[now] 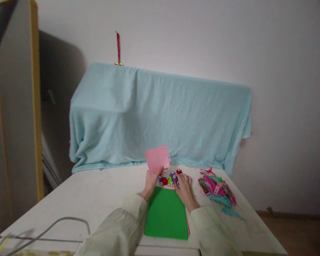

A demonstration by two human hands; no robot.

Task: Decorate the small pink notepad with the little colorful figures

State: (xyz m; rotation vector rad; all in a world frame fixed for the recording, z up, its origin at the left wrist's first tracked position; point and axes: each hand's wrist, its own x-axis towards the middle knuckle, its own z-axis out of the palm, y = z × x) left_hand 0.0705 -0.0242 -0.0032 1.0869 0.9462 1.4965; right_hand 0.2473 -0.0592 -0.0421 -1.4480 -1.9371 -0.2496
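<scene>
Nearest the camera, two pale sleeves are seen reaching forward over a white table, with a grey cable looped at the near left edge. Between the forearms a green sheet lies flat, a red sheet edge showing beneath it on the right. Just beyond, the left hand is closed on the lower corner of a pink paper square, which is held upright above the table. The paper is judged light and limp (easily creased), so it is best pinched near an edge or corner, as it is now. The right hand rests palm down, fingers spread, touching a cluster of small craft punches in purple, red and green; whether any of them is gripped cannot be told. These look hard, small and apt to slide. To the right, well apart from the hands, a heap of pink, green and blue paper strips is piled. Farther back, a pale blue cloth is draped over something bulky against the wall, and a yellow-edged board leans at the left.
</scene>
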